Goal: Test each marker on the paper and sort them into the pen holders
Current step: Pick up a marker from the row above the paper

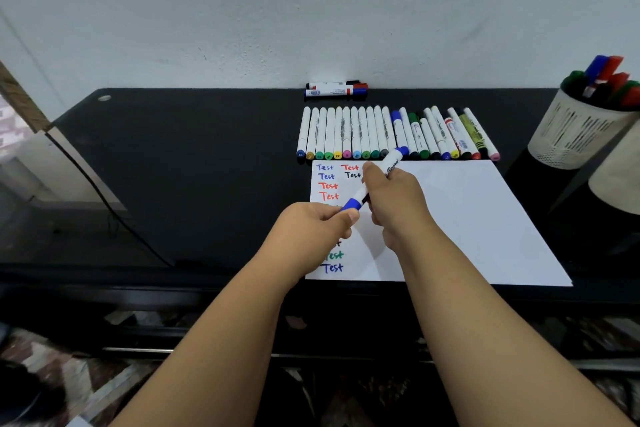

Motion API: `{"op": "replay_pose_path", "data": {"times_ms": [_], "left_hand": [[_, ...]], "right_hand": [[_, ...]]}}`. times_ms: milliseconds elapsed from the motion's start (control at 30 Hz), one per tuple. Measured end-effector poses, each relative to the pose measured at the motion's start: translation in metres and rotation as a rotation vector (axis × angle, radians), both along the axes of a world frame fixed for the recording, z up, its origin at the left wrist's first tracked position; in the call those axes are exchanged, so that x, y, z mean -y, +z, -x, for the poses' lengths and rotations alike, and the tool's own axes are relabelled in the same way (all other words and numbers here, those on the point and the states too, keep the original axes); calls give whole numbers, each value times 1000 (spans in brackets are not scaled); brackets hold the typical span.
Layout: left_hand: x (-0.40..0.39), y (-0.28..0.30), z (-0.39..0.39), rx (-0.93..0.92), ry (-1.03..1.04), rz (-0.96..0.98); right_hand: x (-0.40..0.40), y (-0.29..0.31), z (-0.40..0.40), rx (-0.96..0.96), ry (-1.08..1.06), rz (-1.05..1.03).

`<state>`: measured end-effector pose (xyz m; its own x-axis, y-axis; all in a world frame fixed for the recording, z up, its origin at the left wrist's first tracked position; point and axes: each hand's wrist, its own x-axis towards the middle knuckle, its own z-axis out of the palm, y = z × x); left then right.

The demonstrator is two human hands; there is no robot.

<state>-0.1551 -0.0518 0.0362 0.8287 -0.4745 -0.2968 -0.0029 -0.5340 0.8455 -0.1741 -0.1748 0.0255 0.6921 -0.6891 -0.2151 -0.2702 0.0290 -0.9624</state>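
My right hand [393, 199] grips the white barrel of a blue marker [391, 163] above the white paper [467, 218]. Its blue cap [351, 204] is pinched by my left hand [311, 232] at the marker's near end. "Test" is written on the paper's left side several times in blue, red, black and green. Behind the paper lies a row of several white markers [346, 135] with coloured ends. A white slotted pen holder [578, 128] at the right holds blue, red and green markers. Part of a second holder [620, 177] shows at the frame's right edge.
Three markers [336, 89] lie against the wall behind the row. The black desk [190, 166] stretches bare to the left. A dark cable [104, 204] runs down its left side. The desk's front edge lies just below the paper.
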Motion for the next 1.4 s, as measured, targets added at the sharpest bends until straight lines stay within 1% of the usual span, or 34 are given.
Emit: {"op": "replay_pose_path", "data": {"times_ms": [167, 300, 367, 400, 467, 500, 667, 767, 967, 1100, 1300, 1400], "left_hand": [[3, 1, 5, 198, -56, -153], [1, 2, 3, 252, -90, -212], [-6, 0, 7, 286, -134, -225], [-12, -3, 9, 272, -137, -201], [-20, -5, 9, 197, -88, -127], [-21, -5, 5, 182, -51, -115], [-9, -8, -6, 237, -22, -161], [-8, -11, -6, 278, -47, -188], [-5, -17, -20, 369, -22, -249], [-2, -21, -32, 406, 34, -210], [8, -27, -50, 420, 99, -164], [12, -28, -57, 411, 105, -149]], "right_hand": [[0, 3, -2, -33, -26, 2], [-2, 1, -3, -71, -13, 15], [13, 4, 0, -106, -81, 32], [25, 6, 2, -113, -139, 8], [42, 9, 6, -77, -223, -94], [43, 9, 6, -58, -215, -118], [24, -3, -3, -20, -134, -134], [27, -1, -3, 27, -147, -188], [31, 0, 0, 147, -155, -246], [36, -2, -4, 149, -154, -180], [49, -7, -24, 106, 21, 65], [52, -15, -32, 55, -20, 136]]}}
